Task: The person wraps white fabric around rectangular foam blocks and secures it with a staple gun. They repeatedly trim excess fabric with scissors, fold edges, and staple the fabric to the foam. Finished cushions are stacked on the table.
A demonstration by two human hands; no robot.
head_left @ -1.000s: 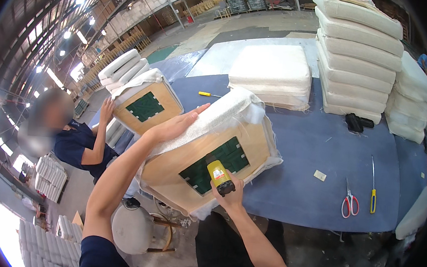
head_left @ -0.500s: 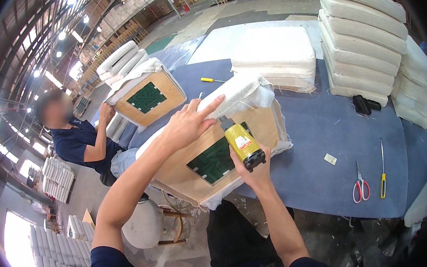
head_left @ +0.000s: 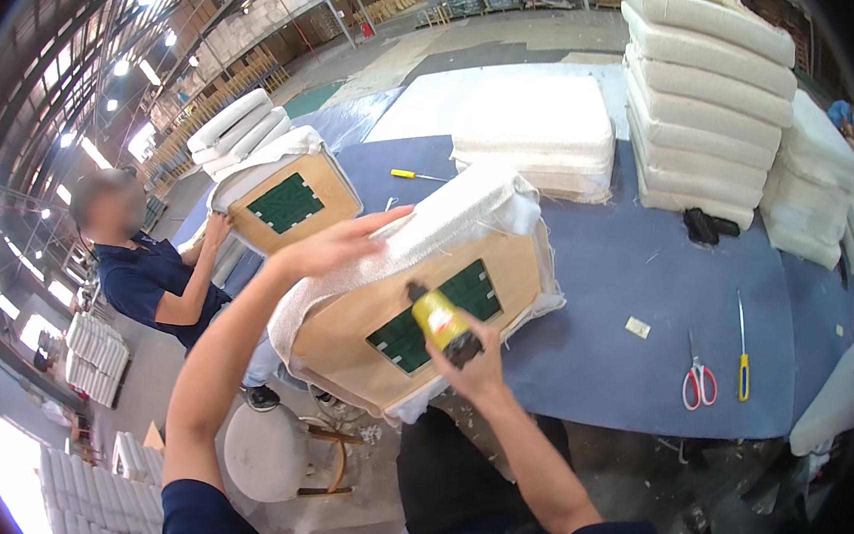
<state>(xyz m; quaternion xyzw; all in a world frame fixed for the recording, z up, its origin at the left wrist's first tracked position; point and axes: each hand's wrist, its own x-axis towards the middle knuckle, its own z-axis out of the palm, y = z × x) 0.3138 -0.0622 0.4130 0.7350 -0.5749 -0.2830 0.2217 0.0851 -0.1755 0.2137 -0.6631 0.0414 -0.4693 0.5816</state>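
In front of me a white fabric-covered seat cushion [head_left: 441, 213] stands tilted, its plywood underside [head_left: 342, 323] facing me. A rectangular opening with green webbing [head_left: 475, 289] sits in the middle of the plywood. My left hand [head_left: 333, 248] is at the cushion's upper left edge over the white fabric, fingers stretched out and slightly blurred. My right hand [head_left: 477, 363] grips a yellow and black staple gun [head_left: 438, 316], whose nose points at the plywood near the opening; whether it touches cannot be told.
Scissors [head_left: 699, 384], a screwdriver [head_left: 743, 362] and a black tool [head_left: 708, 227] lie on the blue tabletop [head_left: 636, 284]. Stacked white cushions [head_left: 705, 108] rise behind. Another screwdriver [head_left: 414, 175] lies beyond my cushion. To the left, a co-worker [head_left: 151, 265] holds a similar cushion [head_left: 327, 204]. A round stool [head_left: 267, 450] stands below.
The staple gun has moved away from the cushion's upper edge, down and left over the plywood. My left hand has shifted left along the fabric, its fingers flatter. The whole view has shifted slightly.
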